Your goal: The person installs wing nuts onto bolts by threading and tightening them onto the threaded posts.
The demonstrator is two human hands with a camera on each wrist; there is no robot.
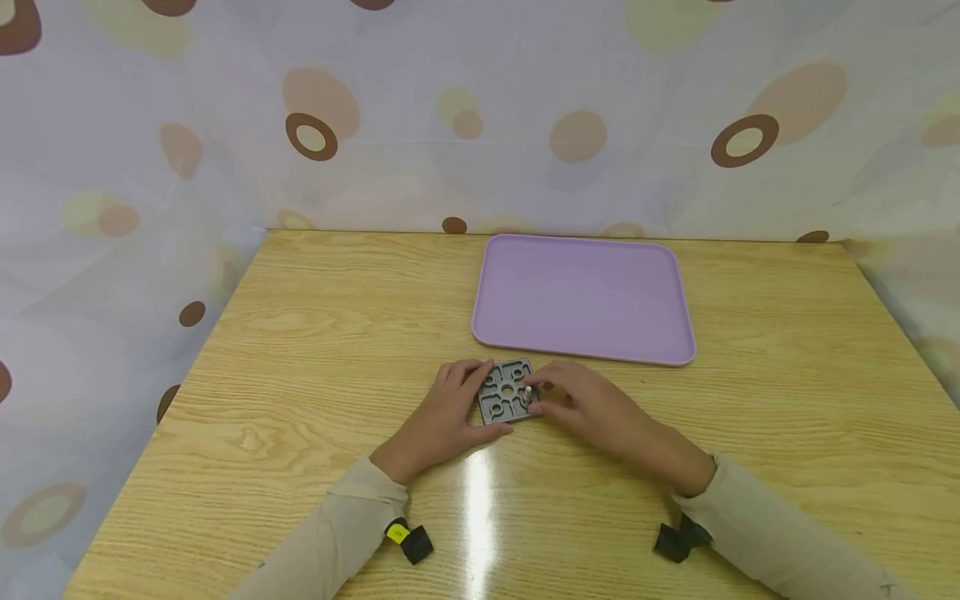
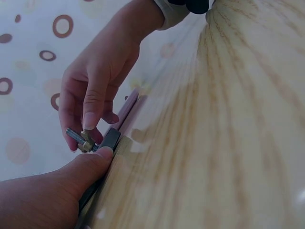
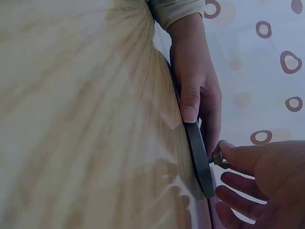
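A square grey metal plate point(image 1: 497, 392), with recesses and several round holes, lies on the table. My left hand point(image 1: 442, 412) grips it at its left side, fingers at the far edge and thumb at the near edge. From the plate's right part a bolt point(image 2: 73, 135) stands up with a brass-coloured wing nut point(image 2: 87, 141) on it. The thumb and forefinger of my right hand point(image 1: 588, 404) pinch the wing nut from either side. In the right wrist view the nut point(image 3: 218, 155) sits at those fingertips, just off the plate's face, while the other fingers are spread.
A light purple tray point(image 1: 585, 355) lies flat behind the plate on the wooden table point(image 1: 337, 317). A patterned curtain point(image 1: 517, 167) borders the table's back and sides. Small black devices point(image 1: 416, 543) are strapped at both wrists.
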